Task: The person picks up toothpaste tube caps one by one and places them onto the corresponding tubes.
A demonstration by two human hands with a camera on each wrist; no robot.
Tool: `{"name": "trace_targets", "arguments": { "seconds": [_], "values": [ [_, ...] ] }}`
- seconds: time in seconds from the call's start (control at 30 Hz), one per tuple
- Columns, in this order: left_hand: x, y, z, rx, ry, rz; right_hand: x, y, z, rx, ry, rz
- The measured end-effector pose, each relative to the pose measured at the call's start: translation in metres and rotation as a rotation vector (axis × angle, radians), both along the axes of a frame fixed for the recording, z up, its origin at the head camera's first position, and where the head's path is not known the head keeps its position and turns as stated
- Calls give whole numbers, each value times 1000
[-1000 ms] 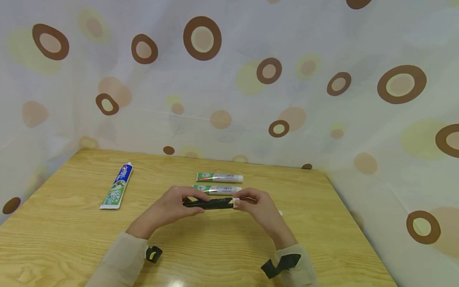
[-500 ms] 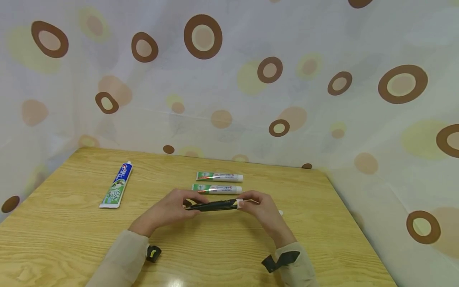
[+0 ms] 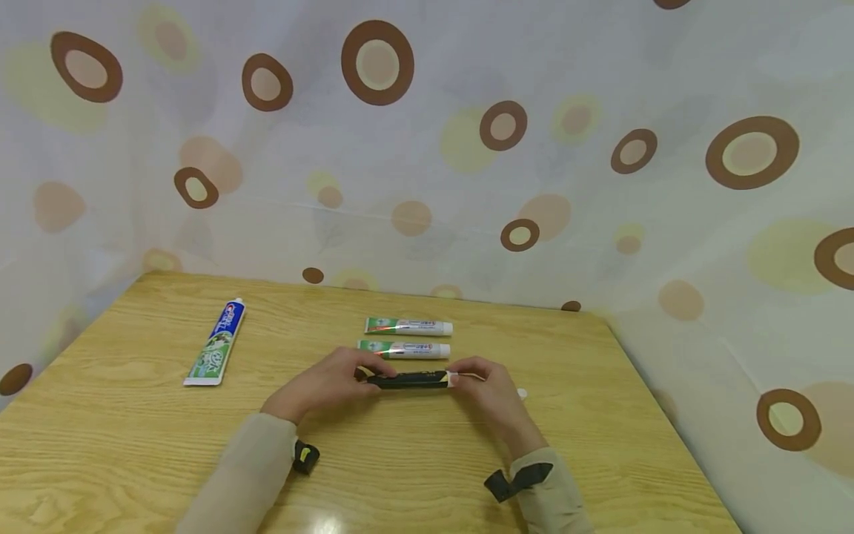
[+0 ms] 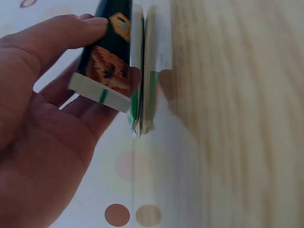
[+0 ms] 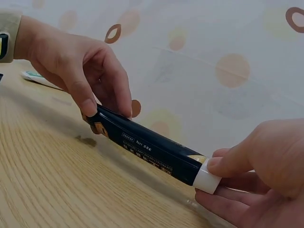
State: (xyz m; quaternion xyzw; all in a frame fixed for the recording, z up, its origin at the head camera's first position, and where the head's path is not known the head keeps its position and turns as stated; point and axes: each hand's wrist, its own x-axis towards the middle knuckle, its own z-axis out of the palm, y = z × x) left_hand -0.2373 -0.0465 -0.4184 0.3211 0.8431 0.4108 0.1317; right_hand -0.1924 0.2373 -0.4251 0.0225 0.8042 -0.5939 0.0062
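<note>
Between both hands is a black toothpaste tube point(image 3: 412, 380) with gold marks, held roughly level just above the table. My left hand point(image 3: 336, 380) grips its flat crimped end, thumb on one face and fingers on the other. On the tube's white cap point(image 5: 207, 177), the thumb and fingers of my right hand point(image 3: 492, 393) pinch. The right wrist view has the tube slanting down toward the cap. Just beyond it lie two small white-and-green toothpaste tubes, a nearer one point(image 3: 407, 350) and a farther one point(image 3: 408, 327), side by side.
A larger blue-and-green toothpaste tube point(image 3: 216, 345) lies at the left of the wooden table point(image 3: 400, 475). Beside my right hand is a small white object point(image 3: 523, 394), partly hidden. A dotted cloth point(image 3: 427, 163) closes off the back and sides.
The black tube has shifted a little to the right, with both hands still on it. My left hand and forearm have moved right; the other tubes have stayed put.
</note>
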Motion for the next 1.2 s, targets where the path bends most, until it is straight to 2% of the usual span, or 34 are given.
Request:
{"name": "trace_targets", "arguments": {
  "seconds": [0.2, 0.33, 0.47, 0.7, 1.03, 1.2],
  "values": [
    [-5, 3, -1, -10, -53, -17, -4, -1, -8, 48, 22, -39],
    [-7, 4, -1, -13, -68, -12, -4, -4, -8, 13, 45, -46],
    [-7, 4, -2, -30, -68, 0, -4, -8, -8, -32, 67, -31],
    [-7, 4, -4, -51, -66, 31, -2, -11, -8, 34, 85, 4],
    [-4, 4, -1, -60, -20, 9, 0, -9, -3, 66, 83, 25],
    [-2, 2, 1, -48, -38, 16, 3, -3, 5, 70, 81, -1]
  ]
}}
